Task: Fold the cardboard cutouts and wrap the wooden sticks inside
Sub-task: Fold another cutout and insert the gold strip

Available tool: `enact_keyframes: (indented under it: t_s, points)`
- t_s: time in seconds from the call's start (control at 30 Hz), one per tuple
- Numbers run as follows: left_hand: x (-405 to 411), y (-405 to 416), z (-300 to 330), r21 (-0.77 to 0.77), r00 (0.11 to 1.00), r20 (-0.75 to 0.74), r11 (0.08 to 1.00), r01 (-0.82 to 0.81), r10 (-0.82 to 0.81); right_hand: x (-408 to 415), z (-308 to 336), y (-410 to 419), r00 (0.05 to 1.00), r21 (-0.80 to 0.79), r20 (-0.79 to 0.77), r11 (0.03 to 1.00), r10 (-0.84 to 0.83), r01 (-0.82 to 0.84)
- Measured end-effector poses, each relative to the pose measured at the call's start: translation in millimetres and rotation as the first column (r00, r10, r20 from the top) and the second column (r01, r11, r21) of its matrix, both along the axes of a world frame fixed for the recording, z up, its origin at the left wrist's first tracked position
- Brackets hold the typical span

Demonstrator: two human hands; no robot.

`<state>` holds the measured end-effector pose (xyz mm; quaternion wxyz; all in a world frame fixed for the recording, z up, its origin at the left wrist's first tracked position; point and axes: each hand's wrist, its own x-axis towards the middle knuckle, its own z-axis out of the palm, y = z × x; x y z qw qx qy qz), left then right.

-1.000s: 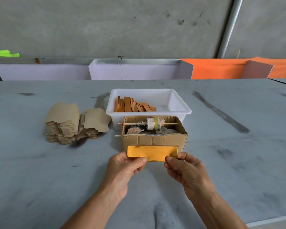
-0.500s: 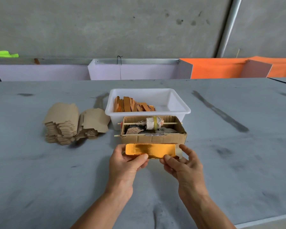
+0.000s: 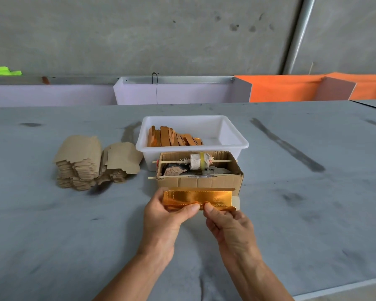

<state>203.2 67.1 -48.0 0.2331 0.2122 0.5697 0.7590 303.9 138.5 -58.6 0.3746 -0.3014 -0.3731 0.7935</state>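
A shiny gold cardboard cutout (image 3: 197, 197) is held level in front of a brown cardboard box (image 3: 199, 182). My left hand (image 3: 165, 216) pinches its lower left edge with thumb on top. My right hand (image 3: 228, 224) pinches the lower edge just right of centre, where a flap is creased over. A pale piece (image 3: 236, 202) sticks out at the cutout's right end. Two stacks of flat brown cutouts (image 3: 91, 162) lie to the left. A white tub (image 3: 204, 129) behind the box holds several gold wrapped pieces (image 3: 172, 137).
The brown box holds a cloth roll (image 3: 199, 161) on thin sticks laid across its top. Purple panels (image 3: 174, 92) and orange panels (image 3: 291, 88) stand along the grey table's (image 3: 52, 235) far edge, a grey wall behind. The near table edge runs at the lower right.
The cutout turned from its matt orange side to its shiny gold side. Both hands shifted inward along its lower edge, and a flap is now creased along that edge.
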Motion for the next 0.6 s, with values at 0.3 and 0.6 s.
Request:
enact_keyframes:
  t_s: [0.3, 0.6]
  points:
    - [-12.7, -10.3, 6.7, 0.042, 0.949, 0.126, 0.957, 0.286, -0.289, 10.2, -1.4, 10.3, 0.997, 0.073, -0.051, 0.996, 0.049, -0.045]
    - [-24.9, -9.9, 14.0, -0.165, 0.841, 0.397, 0.873, 0.460, -0.368, 19.2, -7.7, 16.7, 0.989, 0.122, -0.051, 0.984, 0.140, -0.133]
